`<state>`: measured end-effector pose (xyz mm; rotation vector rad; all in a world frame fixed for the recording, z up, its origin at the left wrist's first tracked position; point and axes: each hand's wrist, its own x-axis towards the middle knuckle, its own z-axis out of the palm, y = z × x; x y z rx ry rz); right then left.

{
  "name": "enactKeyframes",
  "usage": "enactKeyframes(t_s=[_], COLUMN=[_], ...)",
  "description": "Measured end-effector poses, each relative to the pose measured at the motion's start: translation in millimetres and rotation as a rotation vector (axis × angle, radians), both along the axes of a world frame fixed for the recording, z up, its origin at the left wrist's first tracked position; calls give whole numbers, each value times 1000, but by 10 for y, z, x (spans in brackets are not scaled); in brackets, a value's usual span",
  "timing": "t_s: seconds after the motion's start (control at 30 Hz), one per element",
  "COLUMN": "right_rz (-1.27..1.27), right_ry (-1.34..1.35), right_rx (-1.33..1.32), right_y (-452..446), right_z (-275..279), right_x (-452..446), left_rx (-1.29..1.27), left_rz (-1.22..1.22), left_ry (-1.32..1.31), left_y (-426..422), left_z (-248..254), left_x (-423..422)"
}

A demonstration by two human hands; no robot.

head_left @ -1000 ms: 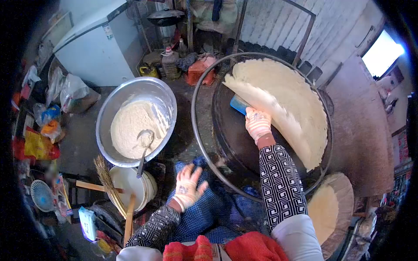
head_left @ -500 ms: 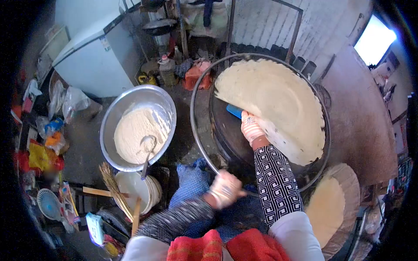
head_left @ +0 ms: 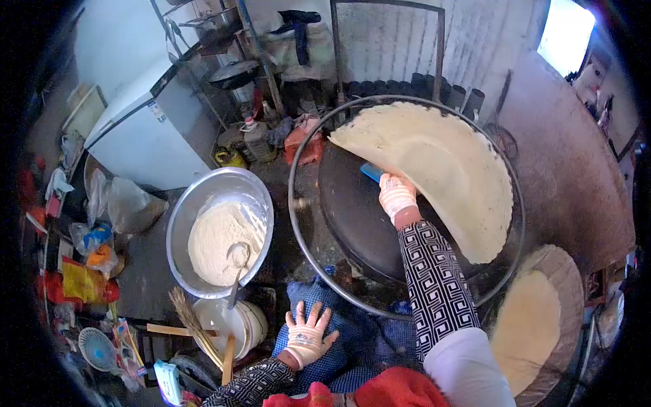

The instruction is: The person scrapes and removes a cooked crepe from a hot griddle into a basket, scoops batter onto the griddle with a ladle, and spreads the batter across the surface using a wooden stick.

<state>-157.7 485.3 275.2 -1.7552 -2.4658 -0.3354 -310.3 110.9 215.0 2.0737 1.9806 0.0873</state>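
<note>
My right hand [head_left: 397, 195], in a striped glove, is closed round a blue scraper [head_left: 371, 172] at the lifted edge of a thin, wide pancake [head_left: 454, 169]. Part of the scraper is hidden by my fingers and the pancake. The pancake covers the far right side of a round dark griddle [head_left: 349, 203], and its near left part is bare. A metal hoop [head_left: 294, 210] circles the griddle. My left hand [head_left: 308, 336], gloved too, lies with fingers spread on blue checked cloth [head_left: 298, 302] over my leg.
Left of the griddle, a steel basin [head_left: 178, 254] holds pale batter [head_left: 217, 241] and a ladle [head_left: 237, 261]. Below it stand a white bucket [head_left: 254, 329] and a straw brush [head_left: 186, 312]. Finished pancakes [head_left: 529, 332] lie on a round tray [head_left: 566, 298] at right. A white freezer [head_left: 146, 136] stands behind.
My left hand has moved from near the hoop down left onto the cloth and opened out. The pancake has been peeled further right, baring more griddle. My view has shifted slightly.
</note>
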Motion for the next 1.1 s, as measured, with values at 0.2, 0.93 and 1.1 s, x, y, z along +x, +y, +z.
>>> enactKeyframes(t_s=[0.2, 0.93, 1.1], right_rz=[-75, -607, -567], right_ry=[28, 318, 300], right_rx=[59, 239, 416], right_y=[234, -1692, -4920], right_z=[-473, -572, -1118], right_x=[127, 3260, 3347], left_rx=[-2, 102, 253], left_rz=[-5, -40, -81], left_ry=[8, 57, -64], left_y=[-95, -464, -539], left_z=[-351, -494, -609], left_x=[44, 53, 249])
